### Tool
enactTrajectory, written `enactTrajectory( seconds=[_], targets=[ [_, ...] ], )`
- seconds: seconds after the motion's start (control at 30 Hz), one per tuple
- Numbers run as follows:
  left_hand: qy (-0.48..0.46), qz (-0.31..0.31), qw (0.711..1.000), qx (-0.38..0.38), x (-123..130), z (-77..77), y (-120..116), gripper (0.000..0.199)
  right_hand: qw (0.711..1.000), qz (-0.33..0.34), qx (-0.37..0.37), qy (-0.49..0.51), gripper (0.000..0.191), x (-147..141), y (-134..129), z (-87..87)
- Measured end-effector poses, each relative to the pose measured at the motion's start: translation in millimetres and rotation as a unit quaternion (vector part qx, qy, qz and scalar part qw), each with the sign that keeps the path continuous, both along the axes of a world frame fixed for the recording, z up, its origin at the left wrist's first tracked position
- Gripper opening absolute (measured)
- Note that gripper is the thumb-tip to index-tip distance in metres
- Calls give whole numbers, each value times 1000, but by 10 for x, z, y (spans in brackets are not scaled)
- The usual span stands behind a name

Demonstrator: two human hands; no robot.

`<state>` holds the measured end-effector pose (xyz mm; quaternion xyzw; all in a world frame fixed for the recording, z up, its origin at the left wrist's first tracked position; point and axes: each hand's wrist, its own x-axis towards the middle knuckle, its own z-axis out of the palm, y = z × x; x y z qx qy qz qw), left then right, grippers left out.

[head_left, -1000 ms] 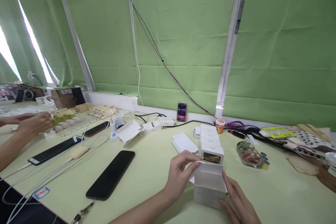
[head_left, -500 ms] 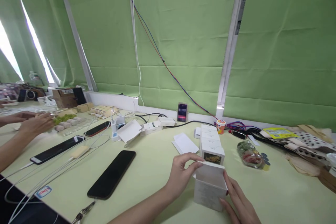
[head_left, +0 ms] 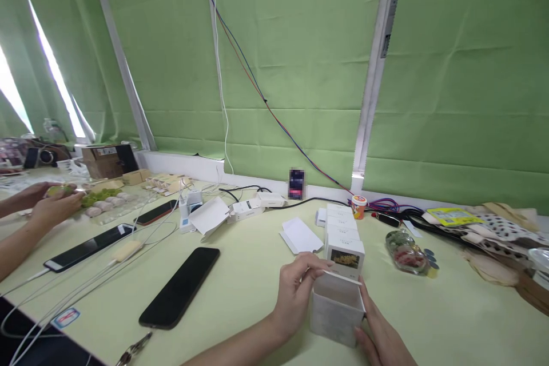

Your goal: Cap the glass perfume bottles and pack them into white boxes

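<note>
A small white cardboard box (head_left: 337, 314) stands on the table in front of me, its top open and the inside showing. My left hand (head_left: 298, 289) pinches the raised lid flap (head_left: 342, 278) at its left end, thumb and fingers pressed together. Along the box's right side lies my right hand (head_left: 380, 326), thumb at the front and fingers along the side, gripping it. Directly behind stands a row of closed white boxes (head_left: 345, 237), the nearest with a picture on its front. A folded white card (head_left: 300, 234) lies to their left.
Left of me lie a black phone (head_left: 180, 289), a second phone (head_left: 90, 247) and white cables. A co-worker's hands (head_left: 55, 203) hold a small greenish thing at far left. On the right are a clear package (head_left: 406, 253), an orange-and-white tub (head_left: 358, 207) and a yellow packet (head_left: 453, 217).
The lid flap has tipped from facing me to nearly edge-on, so more of the box's inside shows. Both my hands keep hold. The co-worker's hands have shifted slightly.
</note>
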<state>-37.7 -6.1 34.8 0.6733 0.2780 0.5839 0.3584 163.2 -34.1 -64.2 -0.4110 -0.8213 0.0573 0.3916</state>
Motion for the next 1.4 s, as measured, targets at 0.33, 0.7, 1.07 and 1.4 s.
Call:
enactTrajectory(
  seconds=[0.33,0.7,1.07,1.4],
  targets=[
    [20,-133,980,-147,124,-140,-17,56,982,-111,-62,142,55,27,15,74],
    [39,-194,959,-203,174,-381,124,53,970,-72,-141,181,56,108,17,218],
    [287,50,956,-30,-32,-283,248,36,956,-135,-133,224,48,125,55,209],
    [400,190,896,-1,-403,-260,771,34,953,-179,-101,220,49,186,-20,274]
  ],
)
